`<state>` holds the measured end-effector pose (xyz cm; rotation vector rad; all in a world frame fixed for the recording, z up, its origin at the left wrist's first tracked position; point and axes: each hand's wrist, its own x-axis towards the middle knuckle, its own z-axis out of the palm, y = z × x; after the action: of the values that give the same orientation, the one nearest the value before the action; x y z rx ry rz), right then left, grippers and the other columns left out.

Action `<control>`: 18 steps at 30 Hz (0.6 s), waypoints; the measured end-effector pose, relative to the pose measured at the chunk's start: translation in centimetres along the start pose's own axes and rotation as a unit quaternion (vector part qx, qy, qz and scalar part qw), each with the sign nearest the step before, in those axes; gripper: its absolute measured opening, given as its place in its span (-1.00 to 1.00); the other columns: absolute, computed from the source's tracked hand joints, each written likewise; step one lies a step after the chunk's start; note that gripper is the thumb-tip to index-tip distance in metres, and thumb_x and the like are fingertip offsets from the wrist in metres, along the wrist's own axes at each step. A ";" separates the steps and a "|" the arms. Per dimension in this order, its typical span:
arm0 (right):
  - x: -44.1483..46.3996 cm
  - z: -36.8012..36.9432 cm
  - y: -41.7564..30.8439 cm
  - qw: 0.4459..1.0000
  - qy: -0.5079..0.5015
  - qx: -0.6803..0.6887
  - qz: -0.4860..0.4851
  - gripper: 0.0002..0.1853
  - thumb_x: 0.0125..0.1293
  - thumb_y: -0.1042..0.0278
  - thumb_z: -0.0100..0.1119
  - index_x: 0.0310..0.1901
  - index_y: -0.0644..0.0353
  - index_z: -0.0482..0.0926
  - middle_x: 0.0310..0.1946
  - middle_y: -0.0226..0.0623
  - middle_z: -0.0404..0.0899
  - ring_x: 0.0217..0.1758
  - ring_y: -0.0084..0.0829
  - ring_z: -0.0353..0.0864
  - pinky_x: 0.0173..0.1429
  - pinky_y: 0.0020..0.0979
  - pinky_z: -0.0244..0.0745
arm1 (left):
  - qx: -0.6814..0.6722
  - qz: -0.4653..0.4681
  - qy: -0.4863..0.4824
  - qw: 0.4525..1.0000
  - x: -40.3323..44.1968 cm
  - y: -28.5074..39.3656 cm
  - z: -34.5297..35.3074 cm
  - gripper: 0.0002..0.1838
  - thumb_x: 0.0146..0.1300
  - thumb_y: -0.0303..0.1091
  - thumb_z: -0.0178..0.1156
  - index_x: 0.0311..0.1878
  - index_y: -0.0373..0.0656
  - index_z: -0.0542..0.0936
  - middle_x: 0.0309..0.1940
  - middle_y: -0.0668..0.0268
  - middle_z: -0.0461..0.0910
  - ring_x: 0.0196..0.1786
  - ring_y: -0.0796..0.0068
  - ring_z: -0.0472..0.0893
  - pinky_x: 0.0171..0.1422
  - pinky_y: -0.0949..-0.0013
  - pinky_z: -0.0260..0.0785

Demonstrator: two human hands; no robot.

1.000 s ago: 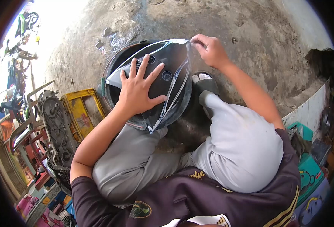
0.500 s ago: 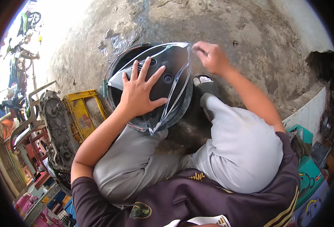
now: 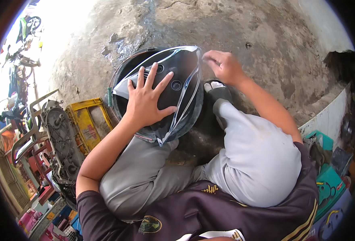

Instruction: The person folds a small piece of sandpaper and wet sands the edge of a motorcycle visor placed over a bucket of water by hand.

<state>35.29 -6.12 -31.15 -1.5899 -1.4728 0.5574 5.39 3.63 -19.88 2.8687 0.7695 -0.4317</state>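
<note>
Where the dark panel (image 3: 188, 64) lies: across the mouth of the black tub (image 3: 198, 112), clear-edged, pointed at its corners, with the near corner reaching the tub's near rim.
Left hand (image 3: 144, 102): over the tub, palm down on the panel; its grip is wide open, fingers spread, closed around nothing.
Right hand (image 3: 227, 69): at the tub's far right side, fingers bent near the panel's far right corner; the fingertips blur, so I cannot tell whether this grip pinches the edge.
Foot (image 3: 219, 94): right of the tub, in a dark slipper.
Green piece (image 3: 110, 97): at the tub's left rim.
Yellow crate (image 3: 73, 116): left of the tub.
Metal casing (image 3: 61, 134): farther left of the tub, beyond the crate.
Floor (image 3: 209, 24): stained, with a wet patch just beyond the tub.
</note>
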 end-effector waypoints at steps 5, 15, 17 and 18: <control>2.4 0.2 0.9 0.998 0.013 0.045 0.031 -0.84 0.48 0.46 0.30 0.02 0.21 0.73 -0.19 -0.07 0.82 -0.22 -0.06 0.80 -0.08 -0.18 0.65 | -0.011 0.002 0.011 1.000 -0.1 -0.1 0.2 0.17 0.12 0.46 0.48 0.78 0.36 0.25 0.82 -0.03 0.01 0.77 -0.44 0.04 0.58 -0.71 0.07; -1.8 -0.3 -0.1 0.998 -0.022 0.050 0.037 -0.87 0.47 0.50 0.32 0.00 0.23 0.73 -0.22 -0.15 0.82 -0.22 -0.29 0.79 -0.07 -0.29 0.65 | -0.019 0.005 0.044 0.999 -0.2 -0.4 0.7 0.10 0.15 0.45 0.47 0.75 0.46 0.29 0.79 0.01 0.08 0.74 -0.52 0.08 0.53 -0.77 0.11; -2.4 -0.3 -0.4 0.996 -0.023 0.059 0.060 -0.88 0.48 0.52 0.31 -0.01 0.26 0.73 -0.22 -0.20 0.81 -0.21 -0.38 0.78 -0.07 -0.32 0.65 | -0.034 -0.001 0.040 0.999 -0.5 -0.6 0.8 0.10 0.17 0.42 0.48 0.76 0.42 0.28 0.81 0.02 0.05 0.75 -0.48 0.08 0.57 -0.73 0.06; -2.3 -0.7 -0.7 0.994 0.021 0.059 0.087 -0.88 0.49 0.51 0.33 -0.01 0.24 0.73 -0.25 -0.26 0.79 -0.22 -0.45 0.76 -0.09 -0.35 0.64 | -0.045 -0.004 0.040 0.998 -0.4 -0.6 0.7 0.10 0.19 0.38 0.48 0.77 0.39 0.27 0.82 0.04 0.03 0.77 -0.43 0.07 0.62 -0.70 0.01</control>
<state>34.96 -8.56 -30.74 -1.6359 -1.2543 0.6920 4.65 3.83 -20.43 2.8137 0.7937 -0.2767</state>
